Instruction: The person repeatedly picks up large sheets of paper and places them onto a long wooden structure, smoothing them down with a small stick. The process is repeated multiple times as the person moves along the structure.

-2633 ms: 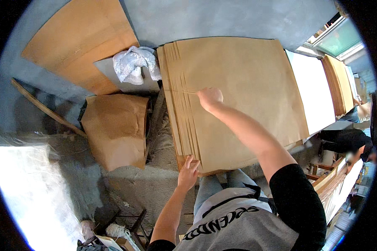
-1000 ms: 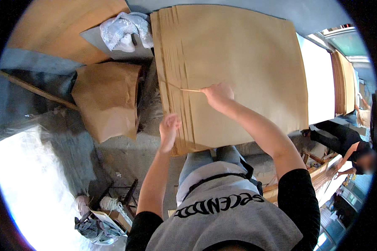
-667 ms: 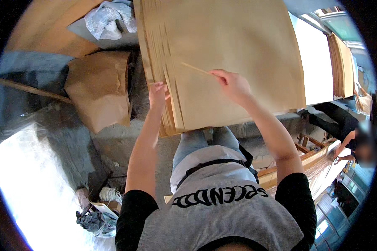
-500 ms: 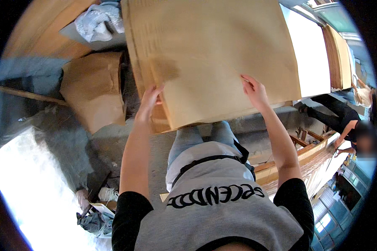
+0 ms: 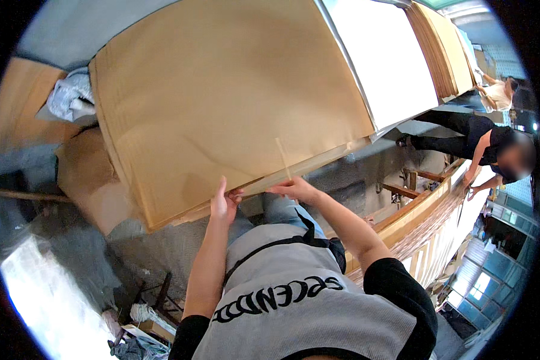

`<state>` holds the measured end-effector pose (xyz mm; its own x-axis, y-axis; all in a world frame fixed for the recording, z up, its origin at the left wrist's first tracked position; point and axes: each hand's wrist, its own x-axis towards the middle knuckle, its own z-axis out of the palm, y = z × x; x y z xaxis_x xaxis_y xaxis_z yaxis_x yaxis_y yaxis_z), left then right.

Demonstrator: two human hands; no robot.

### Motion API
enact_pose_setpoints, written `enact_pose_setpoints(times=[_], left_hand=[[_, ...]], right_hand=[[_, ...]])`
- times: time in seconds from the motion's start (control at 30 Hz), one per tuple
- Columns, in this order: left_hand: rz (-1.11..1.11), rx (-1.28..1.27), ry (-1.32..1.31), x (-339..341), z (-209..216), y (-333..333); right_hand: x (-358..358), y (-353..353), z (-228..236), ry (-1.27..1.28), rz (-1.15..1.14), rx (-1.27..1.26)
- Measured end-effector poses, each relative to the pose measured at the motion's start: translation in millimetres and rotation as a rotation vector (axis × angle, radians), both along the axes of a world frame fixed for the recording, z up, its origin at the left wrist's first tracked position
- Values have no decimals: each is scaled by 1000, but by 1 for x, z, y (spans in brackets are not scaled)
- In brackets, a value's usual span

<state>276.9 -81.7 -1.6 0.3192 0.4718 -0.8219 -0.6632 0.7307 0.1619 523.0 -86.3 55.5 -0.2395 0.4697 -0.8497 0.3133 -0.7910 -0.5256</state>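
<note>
A large stack of brown paper sheets [image 5: 234, 90] lies in front of me. At its near edge is my left hand [image 5: 224, 204], thumb raised and apart from the curled fingers, with nothing visible held. Just to its right, my right hand [image 5: 300, 190] is closed in a pinch on a thin pale tan strip [image 5: 282, 157]. That strip points away from me over the near edge of the stack. Whether it is paper or wood I cannot tell. Both hands are close together, in front of my legs.
White sheets [image 5: 381, 57] and another brown stack [image 5: 441, 51] continue to the right. Crumpled brown paper [image 5: 90, 180] lies at left, near white cloth [image 5: 72, 96]. A person in black [image 5: 486, 141] bends over a wooden-edged bench [image 5: 429, 219]. Another person [image 5: 499, 96] stands farther off.
My view has shifted, so the stack sits farther left. Both hands have come closer together at its near edge; the right left the top sheet, and the strip now shows in it.
</note>
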Motion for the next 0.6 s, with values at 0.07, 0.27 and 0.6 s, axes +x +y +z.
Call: enact_pose_setpoints(times=[0.07, 0.27, 0.6], left_hand=[[93, 17, 134, 20, 3, 7], [281, 61, 216, 19, 29, 19], [-94, 54, 982, 28, 9, -16]], right_hand=[[9, 3, -16, 157, -81, -59], [120, -2, -56, 680, -805, -140], [155, 8, -45, -290, -267, 534]])
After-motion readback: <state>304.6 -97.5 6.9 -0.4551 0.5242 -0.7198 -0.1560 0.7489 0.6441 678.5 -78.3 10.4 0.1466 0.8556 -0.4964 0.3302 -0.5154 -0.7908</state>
